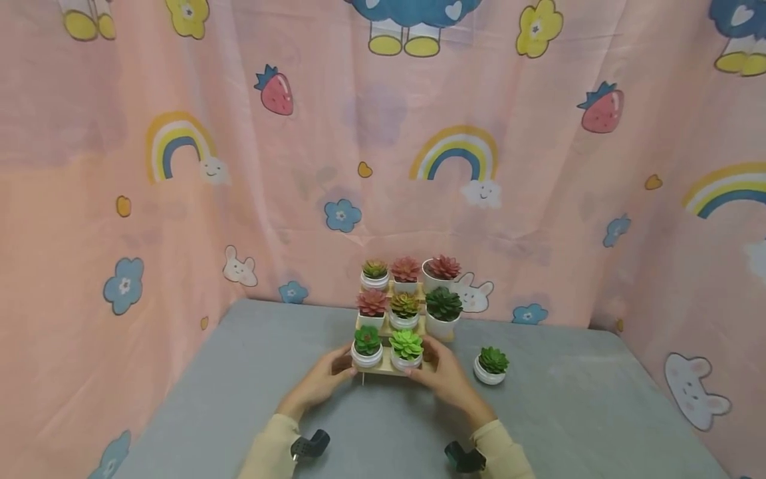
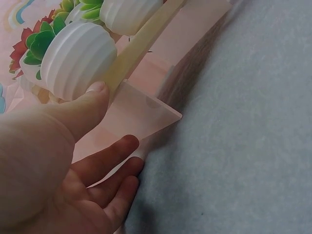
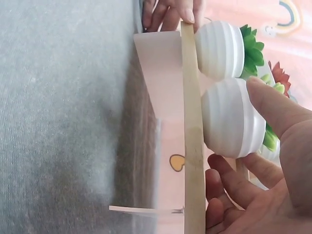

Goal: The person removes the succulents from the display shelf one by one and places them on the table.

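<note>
So, left hand: the left hand point(image 1: 321, 380) holds the near left end of the stand point(image 1: 378, 370), its thumb on the edge of the lowest shelf point(image 3: 193, 131) and its other fingers curved by the pale side panel point(image 2: 139, 109).
Right hand: the right hand point(image 1: 445, 380) grips the light green succulent point(image 1: 407, 349) by its round white pot, thumb high on the pot's side and fingers curved around the other side.
Between the hands: the two hands are apart, at opposite ends of the lowest shelf.
Stand: it has three wooden tiers and stands on the grey table point(image 1: 550, 419), near the back.
Lowest tier: the green succulent point(image 1: 367, 347) with a reddish centre sits at the left, just beside the light green one.
Middle tier: from left to right, a pink succulent point(image 1: 372, 305), a yellowish succulent point(image 1: 404, 307) and a large dark green succulent point(image 1: 444, 307).
Top tier: a small yellow-green succulent point(image 1: 375, 271), a pinkish succulent point(image 1: 405, 271) and a dark red succulent point(image 1: 444, 269).
Off the stand: a potted succulent point(image 1: 492, 366) stands upright on the table, right of the right hand and not touching it.
Sleeves: pale yellow sleeves point(image 1: 269, 449), with a black device point(image 1: 311, 446) at each wrist.
Backdrop: a pink cloth point(image 1: 311, 140) printed with rainbows, strawberries and flowers.
</note>
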{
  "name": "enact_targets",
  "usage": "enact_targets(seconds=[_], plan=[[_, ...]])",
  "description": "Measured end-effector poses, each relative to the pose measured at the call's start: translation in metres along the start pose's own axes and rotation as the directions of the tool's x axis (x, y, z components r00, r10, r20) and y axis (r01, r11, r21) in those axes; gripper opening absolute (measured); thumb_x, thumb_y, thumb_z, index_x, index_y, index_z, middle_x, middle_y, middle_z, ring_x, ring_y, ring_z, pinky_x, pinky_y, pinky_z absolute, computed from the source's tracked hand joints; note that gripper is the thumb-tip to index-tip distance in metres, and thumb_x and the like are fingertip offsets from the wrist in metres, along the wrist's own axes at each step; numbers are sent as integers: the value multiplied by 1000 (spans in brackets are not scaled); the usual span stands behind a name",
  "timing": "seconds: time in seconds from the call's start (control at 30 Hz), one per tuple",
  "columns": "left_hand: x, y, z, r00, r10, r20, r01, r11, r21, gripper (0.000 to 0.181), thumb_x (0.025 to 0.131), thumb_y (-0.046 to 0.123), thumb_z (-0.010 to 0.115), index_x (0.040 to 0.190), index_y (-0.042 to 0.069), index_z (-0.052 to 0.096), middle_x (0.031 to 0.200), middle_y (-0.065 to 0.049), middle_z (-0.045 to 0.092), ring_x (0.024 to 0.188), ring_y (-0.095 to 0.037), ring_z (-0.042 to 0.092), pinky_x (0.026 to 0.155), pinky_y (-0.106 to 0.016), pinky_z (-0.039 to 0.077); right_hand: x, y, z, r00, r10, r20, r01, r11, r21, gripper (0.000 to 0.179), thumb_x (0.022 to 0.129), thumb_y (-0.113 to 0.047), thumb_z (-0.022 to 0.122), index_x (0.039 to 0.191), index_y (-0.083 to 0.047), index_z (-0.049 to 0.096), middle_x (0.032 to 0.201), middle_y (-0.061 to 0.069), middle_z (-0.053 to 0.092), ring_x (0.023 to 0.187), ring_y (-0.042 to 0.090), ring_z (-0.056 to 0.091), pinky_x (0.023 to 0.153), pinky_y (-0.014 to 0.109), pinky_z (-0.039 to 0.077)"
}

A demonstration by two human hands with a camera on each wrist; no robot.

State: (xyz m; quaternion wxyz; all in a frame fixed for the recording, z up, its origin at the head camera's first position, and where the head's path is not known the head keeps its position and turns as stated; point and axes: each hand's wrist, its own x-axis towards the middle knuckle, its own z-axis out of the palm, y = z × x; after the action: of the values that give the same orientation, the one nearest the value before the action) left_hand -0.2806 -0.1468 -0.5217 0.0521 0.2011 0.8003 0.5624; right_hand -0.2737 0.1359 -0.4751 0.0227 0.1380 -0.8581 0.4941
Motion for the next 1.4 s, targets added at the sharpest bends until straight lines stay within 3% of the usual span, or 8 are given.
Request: enact_targets(seconds=[0.27, 0.47, 0.57, 0.77, 1.0, 1.17, 1.23, 1.4], plan=[[0, 3, 2, 1000, -10, 7, 10, 1000, 15, 60, 102, 14, 59, 155, -2, 35, 147, -31, 51, 133, -45, 54, 110, -55, 47, 2, 4, 3, 1000, 18, 1, -18, 997, 68, 57, 82, -10, 84, 133, -2, 59, 127, 18, 68, 106, 20, 64, 81, 25, 53], [-4, -1, 3, 1000, 5, 8, -5, 1000, 24, 60, 102, 13, 60, 154, -5, 35, 147, -32, 50, 132, -46, 55, 110, -55, 47, -1, 3, 6, 999, 35, 16, -35, 999, 10, 54, 79, -15, 86, 127, -6, 62, 95, 5, 62, 83, 17, 50, 66, 23, 39], [-5, -3, 5, 1000, -11, 12, 11, 1000, 12, 61, 102, 13, 60, 155, -4, 34, 148, -30, 50, 133, -45, 54, 111, -54, 46, -2, 4, 8, 999, 47, 14, -47, 999, -9, 55, 78, -18, 87, 126, -7, 64, 91, 3, 57, 82, 16, 48, 65, 24, 37], [-3, -2, 6, 1000, -28, 4, 28, 1000, -6, 61, 102, 14, 59, 156, -1, 34, 148, -30, 50, 134, -45, 53, 110, -55, 47, -4, 6, 6, 998, 47, -44, -46, 999, 23, 58, 76, -16, 88, 128, -5, 65, 95, 4, 62, 81, 14, 48, 65, 21, 39], [0, 0, 2, 1000, -28, -5, 28, 1000, 15, 60, 103, 15, 59, 156, 0, 35, 147, -30, 51, 133, -45, 54, 109, -54, 48, -10, 0, -1, 995, 77, -65, -76, 997, 20, 62, 77, -19, 89, 132, -5, 63, 112, 10, 69, 88, 14, 57, 69, 22, 47], [2, -1, 3, 1000, -20, 5, 20, 1000, 17, 61, 103, 16, 58, 156, 1, 34, 148, -29, 50, 134, -44, 54, 110, -52, 48, -21, -5, -7, 992, 92, -86, -93, 996, -11, 66, 75, -20, 91, 132, -5, 63, 123, 17, 70, 103, 24, 68, 83, 38, 60], [2, -1, 3, 1000, -21, 3, 21, 1000, 8, 60, 103, 15, 58, 156, 0, 34, 148, -30, 50, 133, -45, 54, 109, -52, 49, -24, -7, -10, 992, 87, -93, -90, 996, -29, 67, 74, -21, 91, 133, -5, 62, 124, 17, 69, 108, 27, 67, 89, 44, 59], [0, 3, 3, 999, -41, -11, 41, 999, 0, 60, 103, 12, 58, 156, 0, 34, 148, -31, 50, 133, -46, 54, 109, -54, 49, -32, -13, -18, 992, 94, -86, -102, 990, -100, 68, 73, -26, 91, 132, -8, 63, 117, 11, 70, 97, 21, 62, 77, 34, 52]])
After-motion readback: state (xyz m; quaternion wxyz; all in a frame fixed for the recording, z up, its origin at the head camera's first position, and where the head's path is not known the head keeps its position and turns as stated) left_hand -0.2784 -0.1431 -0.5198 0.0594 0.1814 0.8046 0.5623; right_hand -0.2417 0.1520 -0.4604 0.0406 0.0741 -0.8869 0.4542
